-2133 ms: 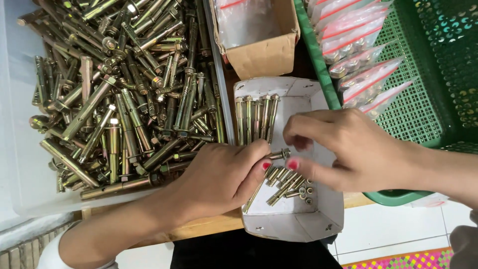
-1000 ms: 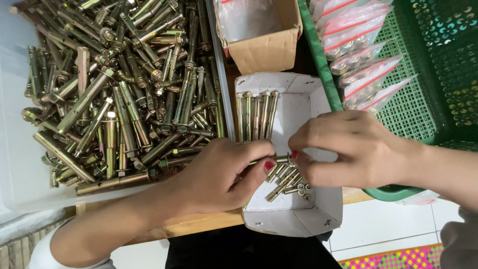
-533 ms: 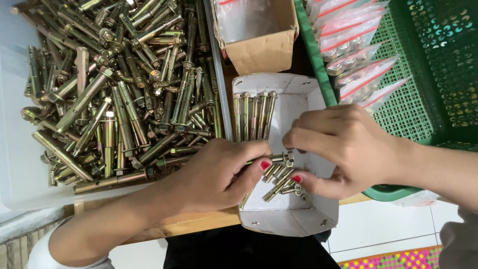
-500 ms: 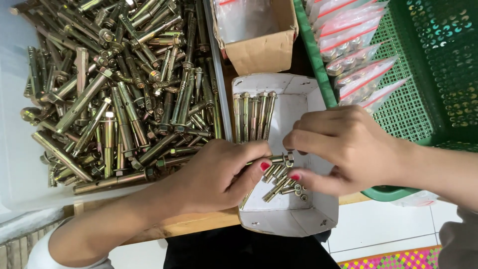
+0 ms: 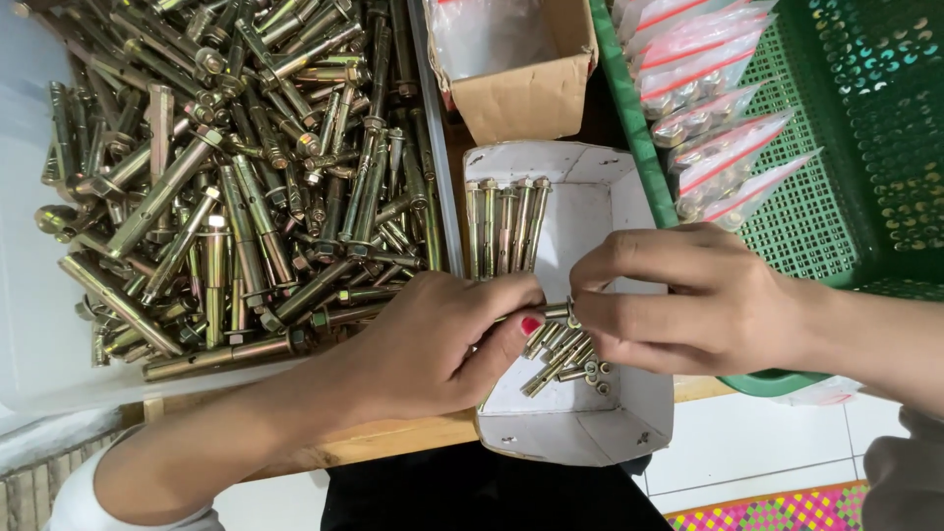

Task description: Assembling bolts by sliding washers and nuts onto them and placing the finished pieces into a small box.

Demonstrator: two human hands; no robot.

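Left hand (image 5: 433, 339) and right hand (image 5: 688, 300) pinch same anchor bolt (image 5: 557, 312) over white box (image 5: 629, 211)

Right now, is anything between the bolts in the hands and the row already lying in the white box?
Nothing visible does. The left hand and right hand hold the bolts over bare white box floor; the laid row of bolts lies just beyond.

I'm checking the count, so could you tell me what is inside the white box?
The white box holds a row of bolts lying side by side at its far end, and more bolts below the left hand and right hand. The hands cover the middle.
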